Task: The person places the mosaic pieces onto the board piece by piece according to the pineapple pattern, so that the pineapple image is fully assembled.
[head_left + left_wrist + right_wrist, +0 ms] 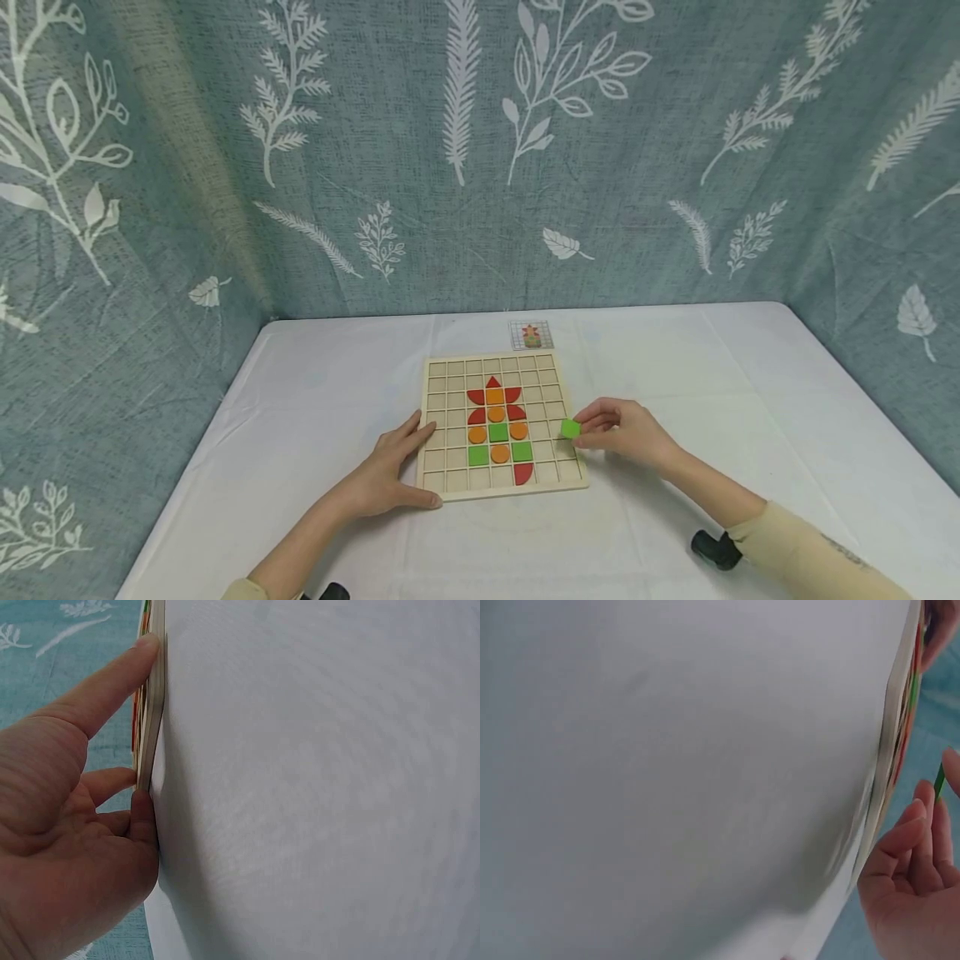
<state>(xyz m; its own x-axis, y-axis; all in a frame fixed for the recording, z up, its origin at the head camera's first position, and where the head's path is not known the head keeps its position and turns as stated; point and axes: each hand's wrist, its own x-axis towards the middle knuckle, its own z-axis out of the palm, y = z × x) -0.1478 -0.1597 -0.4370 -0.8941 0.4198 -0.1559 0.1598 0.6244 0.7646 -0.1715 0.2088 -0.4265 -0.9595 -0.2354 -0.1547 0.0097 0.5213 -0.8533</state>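
A wooden grid board [551, 392] lies on the white cloth. Red, orange and green pieces fill its middle columns, among them a red triangle [492, 382], an orange square [495, 397] and a green square [498, 432]. With thumb and fingers spread, my left hand [386, 475] rests at the board's near left corner; the thumb [112, 686] lies along one edge in the left wrist view. My right hand [626, 433] pinches a green square tile [570, 428] by its side, above the board's right edge. Seen edge-on in the right wrist view, that tile [940, 780] sits between fingertips and thumb.
Just behind the board lies a small pattern card [531, 335] printed with a similar coloured figure on a grid. A white cloth [675, 358] covers the table. Blue-green curtains [450, 233] with white leaf prints hang behind and at both sides.
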